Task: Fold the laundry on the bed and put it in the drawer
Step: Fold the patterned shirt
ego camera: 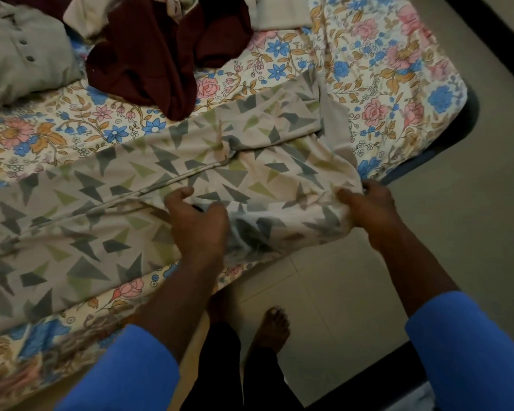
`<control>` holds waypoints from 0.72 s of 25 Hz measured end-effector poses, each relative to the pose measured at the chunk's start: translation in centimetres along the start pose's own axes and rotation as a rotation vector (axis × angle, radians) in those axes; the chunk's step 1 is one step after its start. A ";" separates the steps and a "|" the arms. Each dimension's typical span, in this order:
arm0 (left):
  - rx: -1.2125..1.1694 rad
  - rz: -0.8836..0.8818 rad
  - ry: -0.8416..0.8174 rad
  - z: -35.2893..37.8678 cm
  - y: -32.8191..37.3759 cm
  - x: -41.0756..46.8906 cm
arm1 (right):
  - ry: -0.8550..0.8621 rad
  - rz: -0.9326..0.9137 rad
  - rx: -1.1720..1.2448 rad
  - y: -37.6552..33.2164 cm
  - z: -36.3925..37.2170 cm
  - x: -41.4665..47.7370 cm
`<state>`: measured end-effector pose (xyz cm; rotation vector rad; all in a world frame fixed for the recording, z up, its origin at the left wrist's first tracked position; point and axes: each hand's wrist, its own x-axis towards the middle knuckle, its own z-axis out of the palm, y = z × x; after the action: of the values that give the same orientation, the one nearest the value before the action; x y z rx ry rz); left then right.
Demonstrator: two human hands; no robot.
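Floral bedding in cream, blue, pink and ochre point(383, 54) is spread over a bed that fills most of the view, and pale tiled flooring point(339, 292) is seen beside and below it. Four garments can be counted on the bed. One cream cloth printed with grey and olive-green triangles point(131, 188) is laid out lengthwise across the near half of the bed, reaching from the left edge of the view to the corner by the floor. A raised seam is seen running along its middle, and a plain pale lining is exposed where its far right end is turned over. Its near right end is bunched and lifted slightly at the bed's edge.

Two hands are seen, both closed on that bunched end. The fabric is pinched between the thumb and curled fingers of the left hand point(196, 221), while the corner is gathered in the grasp of the right hand point(368, 209).

Farther back, one crumpled maroon garment point(149, 54), one grey buttoned garment point(21, 54) and one off-white garment point(83, 16) are heaped. Two bright blue sleeves point(472, 351) are pushed up the forearms. One bare foot point(272, 324) is plainly shown on the tiles.
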<state>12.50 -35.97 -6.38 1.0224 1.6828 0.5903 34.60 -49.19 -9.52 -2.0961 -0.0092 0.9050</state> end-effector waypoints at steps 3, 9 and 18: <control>-0.185 -0.097 -0.042 0.8 3.7 4.8 | -0.026 0.121 0.246 -5.4 -0.5 2.3; -0.063 -0.100 -0.273 2.0 5.3 9.1 | -0.194 0.044 0.305 -9.3 2.1 4.0; 0.140 0.221 -0.314 2.2 0.8 9.4 | 0.046 -0.118 0.398 -8.3 4.5 6.2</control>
<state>13.87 -27.79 -11.33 1.3401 1.3589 0.4296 38.89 -38.79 -9.20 -1.7259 0.0657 0.7206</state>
